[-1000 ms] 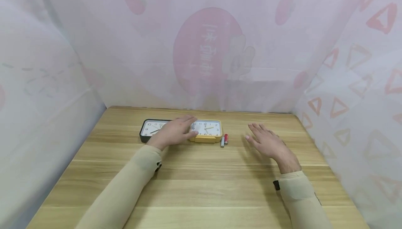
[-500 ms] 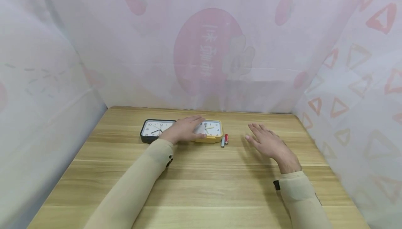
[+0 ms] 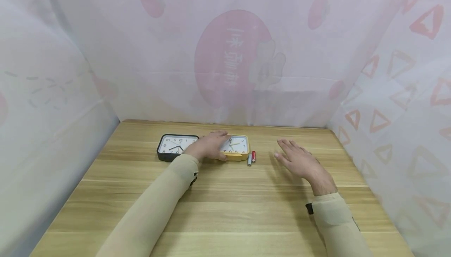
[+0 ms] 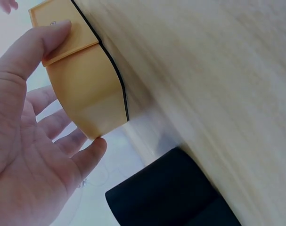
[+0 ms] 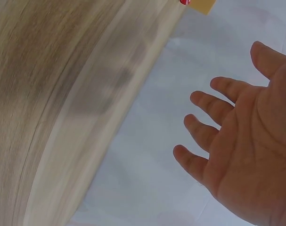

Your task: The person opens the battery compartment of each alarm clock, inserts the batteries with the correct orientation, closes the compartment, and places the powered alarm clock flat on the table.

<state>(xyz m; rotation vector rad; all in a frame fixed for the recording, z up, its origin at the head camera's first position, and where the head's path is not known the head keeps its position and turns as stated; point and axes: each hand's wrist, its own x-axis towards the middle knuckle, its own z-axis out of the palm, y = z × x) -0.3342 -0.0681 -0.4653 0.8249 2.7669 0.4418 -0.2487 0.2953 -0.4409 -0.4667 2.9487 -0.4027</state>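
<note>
A yellow alarm clock (image 3: 239, 144) with a white dial lies face up on the table, its left part covered by my left hand (image 3: 208, 146). That hand grips the clock from above. In the left wrist view the thumb (image 4: 58, 35) presses the near yellow side (image 4: 88, 87) and the other fingers reach round the far side. Just left of it lies a black clock (image 3: 176, 144), also face up, partly overlapped by the hand. My right hand (image 3: 299, 161) hovers over the right of the table, fingers spread and holding nothing, as the right wrist view also shows.
A grey battery (image 3: 249, 160) and a red battery (image 3: 253, 156) lie side by side at the yellow clock's lower right corner. The wooden table (image 3: 229, 210) ends at a printed cloth wall (image 3: 158, 92) behind, with more cloth on both sides.
My left hand has moved right from between the two clocks onto the yellow one, and its thumb has come down to the near side. The right hand stays where it was.
</note>
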